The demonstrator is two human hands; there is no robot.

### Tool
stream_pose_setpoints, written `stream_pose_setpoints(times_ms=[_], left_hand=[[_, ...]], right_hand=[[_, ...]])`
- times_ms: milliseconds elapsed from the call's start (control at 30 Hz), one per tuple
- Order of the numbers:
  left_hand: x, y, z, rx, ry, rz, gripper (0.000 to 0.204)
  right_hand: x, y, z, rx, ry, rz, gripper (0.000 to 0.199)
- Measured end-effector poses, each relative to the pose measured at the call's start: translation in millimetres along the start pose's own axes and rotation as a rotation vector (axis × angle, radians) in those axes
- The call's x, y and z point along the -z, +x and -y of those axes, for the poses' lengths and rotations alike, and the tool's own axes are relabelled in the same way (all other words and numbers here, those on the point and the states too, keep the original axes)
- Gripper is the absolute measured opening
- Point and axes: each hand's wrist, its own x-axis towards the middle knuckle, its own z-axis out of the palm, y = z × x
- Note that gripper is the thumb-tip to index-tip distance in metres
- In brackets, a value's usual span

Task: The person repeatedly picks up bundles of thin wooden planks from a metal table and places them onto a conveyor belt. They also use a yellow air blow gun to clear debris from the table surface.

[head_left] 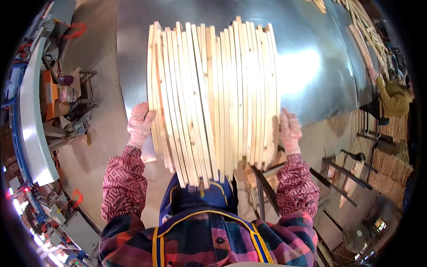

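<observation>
A wide row of pale wooden strips (pixel 195 102) lies side by side on the shiny metal tabletop (pixel 311 84), the near ends jutting over its front edge toward my apron. The strips' ends are uneven, and a few lie slightly askew. At the row's left side is my left hand (pixel 141 122) in a pale knit glove, fingers stretched out and touching the outer strip. My right hand (pixel 291 131), gloved alike, stands flat with straight fingers along the right side; whether it touches the wood I cannot tell. Neither hand is wrapped round a strip.
More wooden strips (pixel 362 40) are piled at the far right, where a co-worker (pixel 396 98) reaches toward them. Dark metal frames (pixel 347 178) stand at the lower right. On the left are a pale curved machine panel (pixel 33 120) and an orange box (pixel 50 93).
</observation>
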Motion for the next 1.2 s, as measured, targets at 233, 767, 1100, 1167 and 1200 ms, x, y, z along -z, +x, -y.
stream_pose_setpoints(times_ms=[233, 767, 1100, 1167, 1200], left_hand=[[-23.0, 42.9, -15.9, -0.118, -1.056, -0.228, 0.081], [10.7, 1.4, 17.7, 0.033, -1.559, 0.03, 0.102], [21.8, -45.0, 27.2, 0.405, -1.564, 0.286, 0.076], [22.0, -48.2, 23.6, 0.415, -1.529, 0.259, 0.076], [24.1, -51.9, 17.4, 0.431, -1.526, 0.23, 0.076]], right_hand=[[-67.1, 59.6, -2.6, -0.095, 0.733, -0.191, 0.063], [-64.2, -22.3, 38.3, -0.234, 1.306, 0.351, 0.094], [-62.0, -35.6, 9.3, -0.119, 1.454, 0.511, 0.102], [-54.6, -29.7, 26.2, -0.283, 1.501, 0.461, 0.093], [-52.2, -28.9, 33.1, -0.413, 1.533, 0.406, 0.09]])
